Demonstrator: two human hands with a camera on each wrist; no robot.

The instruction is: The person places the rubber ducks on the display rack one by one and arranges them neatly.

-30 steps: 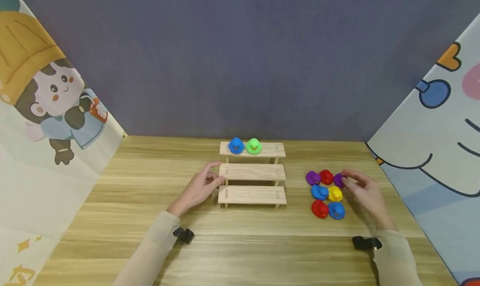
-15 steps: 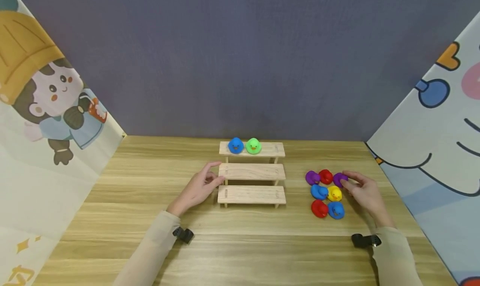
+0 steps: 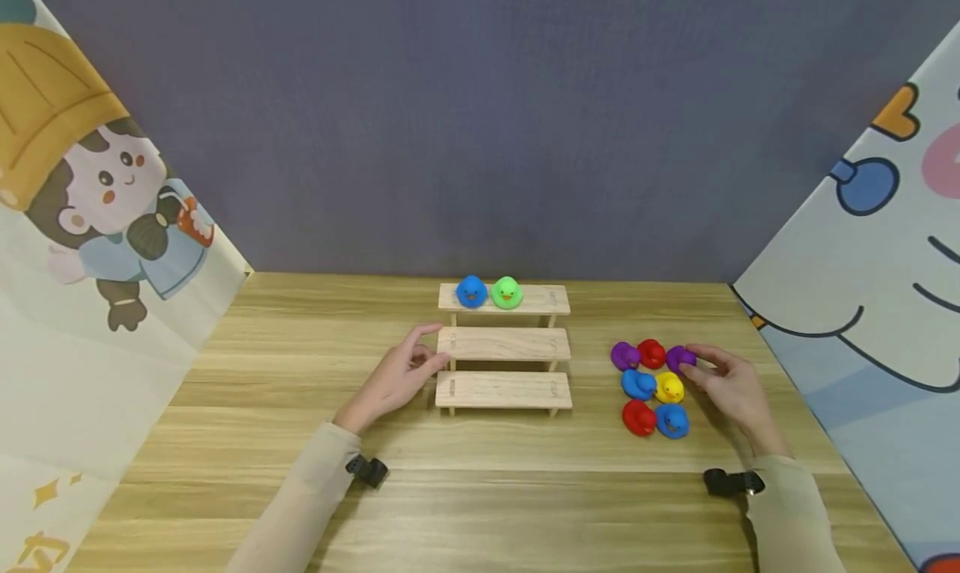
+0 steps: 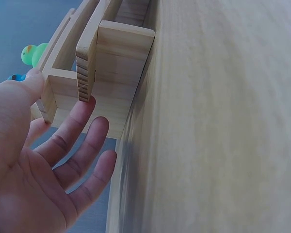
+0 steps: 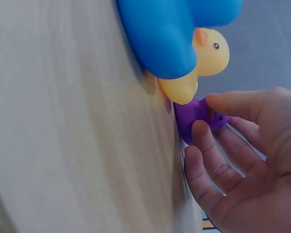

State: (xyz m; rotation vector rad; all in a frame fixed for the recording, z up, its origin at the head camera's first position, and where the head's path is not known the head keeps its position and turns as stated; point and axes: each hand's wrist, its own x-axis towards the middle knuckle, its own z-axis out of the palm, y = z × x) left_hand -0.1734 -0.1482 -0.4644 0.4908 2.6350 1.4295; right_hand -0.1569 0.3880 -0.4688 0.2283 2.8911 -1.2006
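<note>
A three-step wooden shelf stands mid-table, with a blue duck and a green duck on its top step. My left hand rests with straight fingers against the shelf's left end; the left hand holds nothing. To the right lies a cluster of small ducks. My right hand pinches the far-right purple duck between thumb and forefinger. In the right wrist view the right hand holds this purple duck, which still sits on the table beside the yellow duck.
The cluster also holds another purple duck, a red duck, a blue duck, a yellow duck, a second red duck and a second blue duck. Printed panels wall the wooden table left and right.
My right hand has drawn in slightly to the left and its thumb and forefinger have closed on the purple duck. The left hand and shelf have not moved.
</note>
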